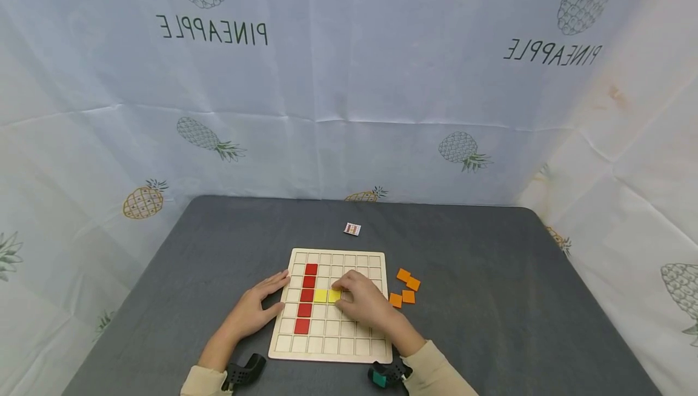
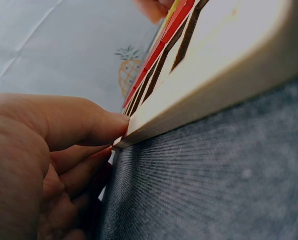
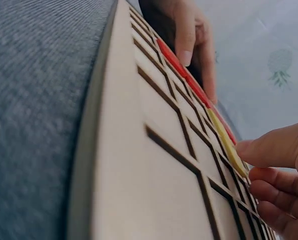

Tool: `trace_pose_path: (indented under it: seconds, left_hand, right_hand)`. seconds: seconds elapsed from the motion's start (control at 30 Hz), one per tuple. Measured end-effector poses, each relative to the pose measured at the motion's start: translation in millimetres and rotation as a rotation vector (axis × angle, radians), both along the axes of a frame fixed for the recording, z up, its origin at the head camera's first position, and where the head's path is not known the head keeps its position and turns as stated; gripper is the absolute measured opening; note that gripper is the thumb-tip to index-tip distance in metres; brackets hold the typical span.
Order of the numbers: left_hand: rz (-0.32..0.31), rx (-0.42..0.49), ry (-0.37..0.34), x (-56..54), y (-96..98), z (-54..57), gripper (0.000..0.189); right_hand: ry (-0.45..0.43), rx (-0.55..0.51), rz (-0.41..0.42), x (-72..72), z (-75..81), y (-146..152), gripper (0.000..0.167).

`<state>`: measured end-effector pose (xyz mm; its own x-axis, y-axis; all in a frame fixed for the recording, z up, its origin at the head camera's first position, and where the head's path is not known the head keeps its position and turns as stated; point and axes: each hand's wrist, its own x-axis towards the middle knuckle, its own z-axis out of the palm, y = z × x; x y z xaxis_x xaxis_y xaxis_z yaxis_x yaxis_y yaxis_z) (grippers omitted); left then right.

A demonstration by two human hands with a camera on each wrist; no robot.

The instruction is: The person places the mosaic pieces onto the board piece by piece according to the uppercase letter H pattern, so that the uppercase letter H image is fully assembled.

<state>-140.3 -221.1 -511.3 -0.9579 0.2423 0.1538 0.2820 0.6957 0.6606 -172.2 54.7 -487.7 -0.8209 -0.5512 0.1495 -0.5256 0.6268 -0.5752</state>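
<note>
A wooden grid board lies on the table, with a column of several red tiles set in its cells. Two yellow tiles run rightward from the middle red one. My right hand is over the board, thumb and fingertips pinching the right-hand yellow tile; in the right wrist view the thumb touches the end of the yellow strip. My left hand rests against the board's left edge with fingers extended. Its thumb touches that edge in the left wrist view.
Several loose orange tiles lie just right of the board. A small patterned card sits beyond the board's far edge. The dark grey table meets a pineapple-print cloth at the back.
</note>
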Motion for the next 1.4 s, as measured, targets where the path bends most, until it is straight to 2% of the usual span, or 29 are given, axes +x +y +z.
trace_pose_path:
  seconds: [0.23, 0.47, 0.6, 0.83, 0.97, 1.17, 1.4]
  left_hand:
    - [-0.003, 0.006, 0.003, 0.8, 0.8, 0.1, 0.052]
    - [-0.008, 0.011, -0.008, 1.5, 2.1, 1.3, 0.052]
    - [-0.008, 0.013, -0.016, 1.5, 1.9, 1.2, 0.053]
    - [-0.010, 0.017, -0.014, 0.8, 1.8, -1.0, 0.052]
    - [-0.009, 0.018, 0.001, 0.7, 2.2, -1.6, 0.052]
    - [-0.007, 0.018, 0.003, 0.3, 2.4, 0.0, 0.052]
    - [-0.007, 0.007, 0.012, -0.6, 0.9, -1.5, 0.052]
  right_hand:
    - [0.027, -0.056, -0.033, -5.1, 4.6, 22, 0.031]
    - [-0.002, -0.151, -0.145, -9.4, 8.0, 60, 0.036]
    - [0.024, -0.157, -0.227, -12.2, 3.2, 84, 0.037]
    - [-0.005, -0.208, -0.306, -18.0, -8.8, 117, 0.039]
    - [-0.012, -0.174, -0.351, -20.7, -14.6, 122, 0.039]
    - [0.048, -0.102, -0.391, -21.8, -21.2, 119, 0.034]
    - [0.047, -0.086, -0.416, -24.1, -24.2, 114, 0.028]
